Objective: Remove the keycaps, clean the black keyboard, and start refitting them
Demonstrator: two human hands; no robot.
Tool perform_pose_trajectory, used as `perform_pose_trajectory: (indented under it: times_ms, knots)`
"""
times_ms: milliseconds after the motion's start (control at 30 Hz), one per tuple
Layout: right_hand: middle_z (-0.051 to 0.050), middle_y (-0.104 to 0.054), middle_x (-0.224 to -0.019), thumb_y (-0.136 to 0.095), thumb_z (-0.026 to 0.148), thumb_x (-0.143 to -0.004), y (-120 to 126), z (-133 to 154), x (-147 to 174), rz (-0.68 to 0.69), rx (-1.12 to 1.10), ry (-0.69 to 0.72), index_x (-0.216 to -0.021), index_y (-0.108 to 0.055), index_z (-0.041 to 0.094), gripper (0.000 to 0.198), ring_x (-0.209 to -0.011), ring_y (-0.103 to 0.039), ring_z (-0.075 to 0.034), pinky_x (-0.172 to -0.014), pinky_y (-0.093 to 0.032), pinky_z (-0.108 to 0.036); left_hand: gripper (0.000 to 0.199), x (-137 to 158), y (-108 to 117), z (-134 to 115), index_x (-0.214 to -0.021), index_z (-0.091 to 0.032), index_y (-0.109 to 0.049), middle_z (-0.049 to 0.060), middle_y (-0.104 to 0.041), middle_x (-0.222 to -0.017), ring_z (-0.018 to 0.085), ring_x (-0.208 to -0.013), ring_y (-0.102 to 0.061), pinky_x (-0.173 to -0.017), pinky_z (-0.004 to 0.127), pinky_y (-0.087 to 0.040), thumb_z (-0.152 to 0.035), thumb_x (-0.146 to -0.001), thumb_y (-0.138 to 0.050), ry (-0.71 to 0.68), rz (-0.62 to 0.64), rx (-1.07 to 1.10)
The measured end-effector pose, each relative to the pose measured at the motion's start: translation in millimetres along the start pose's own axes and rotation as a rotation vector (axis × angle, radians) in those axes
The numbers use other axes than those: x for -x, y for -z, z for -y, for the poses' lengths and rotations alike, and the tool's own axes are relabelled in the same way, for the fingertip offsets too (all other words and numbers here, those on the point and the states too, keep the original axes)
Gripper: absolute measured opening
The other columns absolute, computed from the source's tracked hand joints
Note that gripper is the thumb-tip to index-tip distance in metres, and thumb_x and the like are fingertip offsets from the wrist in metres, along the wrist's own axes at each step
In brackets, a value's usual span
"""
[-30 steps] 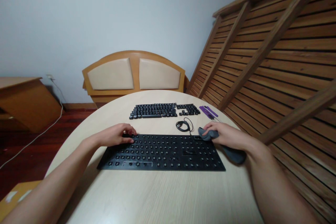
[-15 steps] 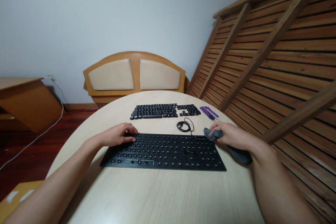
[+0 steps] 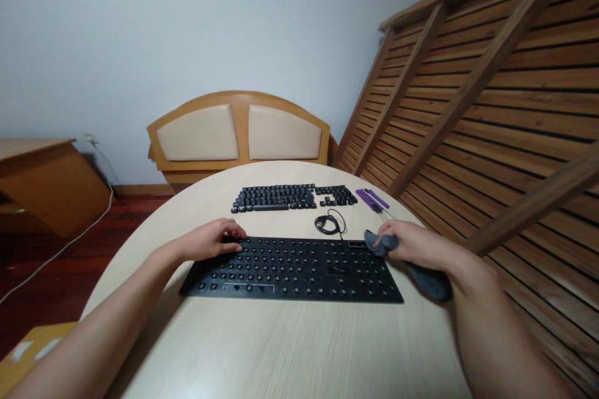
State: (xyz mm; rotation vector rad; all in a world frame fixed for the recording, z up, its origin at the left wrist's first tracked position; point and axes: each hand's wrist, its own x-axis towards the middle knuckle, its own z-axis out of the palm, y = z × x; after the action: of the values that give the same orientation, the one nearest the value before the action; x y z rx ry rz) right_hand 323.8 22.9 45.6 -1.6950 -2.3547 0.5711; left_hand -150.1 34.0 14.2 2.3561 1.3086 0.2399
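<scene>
A black keyboard base (image 3: 292, 269) with its keycaps off lies flat on the round table, its switch sockets bare. My left hand (image 3: 218, 240) grips its upper left corner, thumb on the top face and fingers over the back edge. In my right hand (image 3: 400, 240) a grey cloth (image 3: 381, 243) is bunched, pressed on the base's upper right corner; a loose part of it hangs below the wrist. Behind the base, the loose black keycaps (image 3: 276, 195) are laid out in keyboard order. A coiled black cable (image 3: 327, 223) runs from the base's back edge.
Purple-handled tools (image 3: 372, 199) with thin metal ends lie at the back right of the pale table (image 3: 281, 349). A wooden slatted panel (image 3: 491, 93) leans close on the right. A headboard (image 3: 241, 131) stands behind, and a cardboard box (image 3: 35, 355) is at lower left.
My right hand and the cloth have shifted very slightly to the right at the base's corner. My left hand keeps its hold on the other corner.
</scene>
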Motion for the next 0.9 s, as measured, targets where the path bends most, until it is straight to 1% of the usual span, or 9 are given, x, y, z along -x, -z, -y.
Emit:
perform_pose_trajectory:
  times_ms: [133,233,300,367,467,600,700,800,900]
  knots:
    - [-0.005,-0.067,-0.111,-0.058,0.018,-0.076,-7.8,32.5,-3.5,0.020,-0.022,0.242,-0.092,-0.076,0.022,0.024,-0.101,-0.064,-0.022,-0.092,-0.047,-0.029,0.037,-0.3,-0.2,0.1,-0.109,-0.020,-0.068,0.007,-0.070,-0.109,0.025,-0.099,-0.064,-0.091,0.036,-0.051,-0.049,-0.087,-0.061,0.005,-0.002,0.011]
    - [-0.005,-0.063,-0.120,-0.057,0.011,-0.073,-21.7,56.0,-8.8,0.022,0.019,0.372,-0.099,-0.076,0.025,0.035,-0.109,-0.061,-0.022,-0.097,-0.044,-0.030,0.036,-0.2,-0.4,0.4,-0.109,-0.020,-0.068,0.008,-0.070,-0.109,0.025,-0.099,-0.064,-0.090,0.036,-0.051,-0.048,-0.087,-0.061,0.005,0.003,0.019]
    - [-0.005,-0.062,-0.122,-0.057,0.008,-0.071,-29.0,62.5,-11.3,0.020,0.060,0.400,-0.100,-0.076,0.025,0.038,-0.111,-0.059,-0.023,-0.098,-0.043,-0.031,0.036,0.1,-0.1,0.3,-0.109,-0.019,-0.068,0.008,-0.070,-0.110,0.025,-0.099,-0.064,-0.090,0.035,-0.051,-0.047,-0.087,-0.061,0.005,0.004,0.021]
    - [-0.005,-0.064,-0.118,-0.058,0.009,-0.072,-31.3,61.3,-12.0,0.030,0.074,0.373,-0.095,-0.076,0.024,0.033,-0.107,-0.061,-0.022,-0.095,-0.044,-0.030,0.037,0.3,0.4,-0.2,-0.109,-0.019,-0.069,0.008,-0.070,-0.109,0.025,-0.099,-0.064,-0.090,0.036,-0.051,-0.047,-0.087,-0.061,0.003,0.007,0.022]
    - [-0.005,-0.069,-0.107,-0.060,0.015,-0.073,-25.6,49.5,-9.1,0.044,0.062,0.235,-0.086,-0.075,0.022,0.021,-0.095,-0.065,-0.021,-0.086,-0.047,-0.027,0.037,0.4,1.4,-1.4,-0.108,-0.019,-0.069,0.008,-0.070,-0.109,0.025,-0.098,-0.065,-0.089,0.035,-0.051,-0.047,-0.086,-0.062,0.010,0.007,0.028]
    - [-0.006,-0.073,-0.095,-0.062,0.012,-0.067,-10.8,24.5,-0.9,0.060,0.094,0.008,-0.089,-0.073,0.018,0.026,-0.088,-0.067,-0.023,-0.076,-0.047,-0.027,0.038,-0.4,1.8,-2.2,-0.109,-0.019,-0.069,0.008,-0.071,-0.109,0.025,-0.099,-0.064,-0.090,0.036,-0.051,-0.048,-0.085,-0.062,0.023,0.005,0.025]
    - [-0.005,-0.073,-0.083,-0.062,0.010,-0.065,-1.8,8.9,4.4,0.076,0.122,-0.113,-0.085,-0.073,0.017,0.024,-0.079,-0.067,-0.023,-0.068,-0.047,-0.027,0.039,-1.1,1.9,-2.2,-0.109,-0.019,-0.069,0.008,-0.071,-0.109,0.025,-0.099,-0.064,-0.089,0.035,-0.051,-0.048,-0.085,-0.062,0.029,0.009,0.023]
    - [-0.004,-0.073,-0.085,-0.063,0.013,-0.066,0.2,10.9,5.1,0.026,0.104,-0.061,-0.085,-0.074,0.018,0.023,-0.082,-0.068,-0.024,-0.072,-0.048,-0.028,0.040,-1.4,2.4,-2.4,-0.109,-0.019,-0.069,0.008,-0.071,-0.109,0.025,-0.098,-0.065,-0.089,0.035,-0.051,-0.049,-0.085,-0.062,0.030,0.011,0.032]
    - [-0.004,-0.070,-0.106,-0.060,0.014,-0.071,-8.9,35.5,0.8,-0.017,0.059,0.191,-0.092,-0.075,0.022,0.027,-0.100,-0.065,-0.023,-0.090,-0.047,-0.029,0.040,-1.3,2.6,-2.0,-0.109,-0.018,-0.069,0.008,-0.071,-0.109,0.025,-0.098,-0.065,-0.089,0.034,-0.051,-0.049,-0.084,-0.062,0.033,0.015,0.046]
